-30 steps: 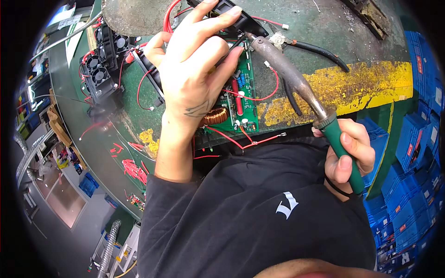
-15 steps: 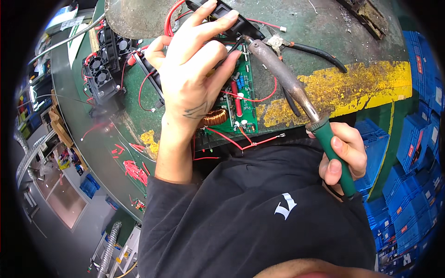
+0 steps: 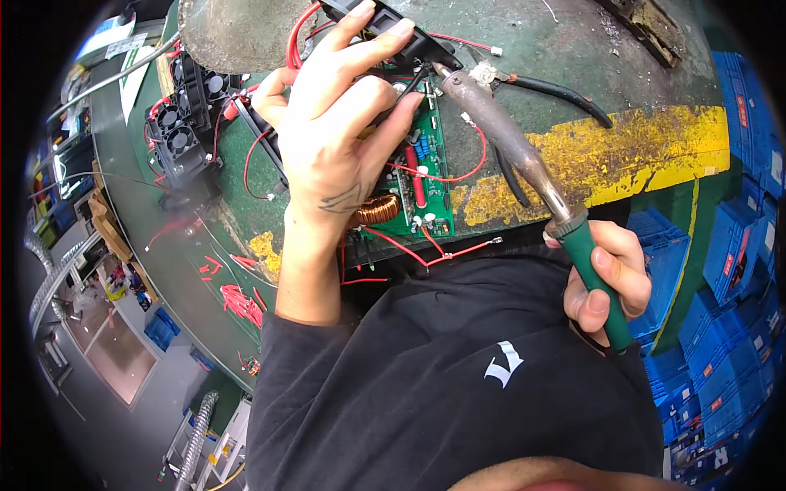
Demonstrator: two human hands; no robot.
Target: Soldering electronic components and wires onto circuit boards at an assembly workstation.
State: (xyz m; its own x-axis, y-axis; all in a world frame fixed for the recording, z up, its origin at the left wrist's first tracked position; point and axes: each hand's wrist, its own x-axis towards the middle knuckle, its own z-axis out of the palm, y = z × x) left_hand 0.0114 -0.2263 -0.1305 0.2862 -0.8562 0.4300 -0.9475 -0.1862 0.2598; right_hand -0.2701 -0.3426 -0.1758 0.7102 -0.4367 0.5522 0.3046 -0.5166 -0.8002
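My right hand (image 3: 614,274) is wrapped round the green handle of a soldering iron (image 3: 512,143) near my body. The iron slants up and left, its tip at the lower right end of a black plastic housing (image 3: 417,45). Over the bench, the thumb and index finger of my left hand (image 3: 336,135) pinch a thin black wire (image 3: 416,83), whose end lies close to the iron's tip. Other fingers of that hand rest on the housing. Beneath lies a green circuit board (image 3: 438,192) with a copper coil (image 3: 378,209) and red wires, partly hidden by my left hand.
Black fans (image 3: 176,131) with red wires stand at the left. Red sleeve pieces (image 3: 241,303) lie near the bench's left edge. A black-handled tool (image 3: 565,92) lies right of the housing. Blue crates (image 3: 729,270) are stacked at the right, beyond the yellow-painted edge (image 3: 647,151).
The iron's handle and my right hand have shifted very slightly right and down. My left hand and the housing have moved a little left. Both grips stay the same.
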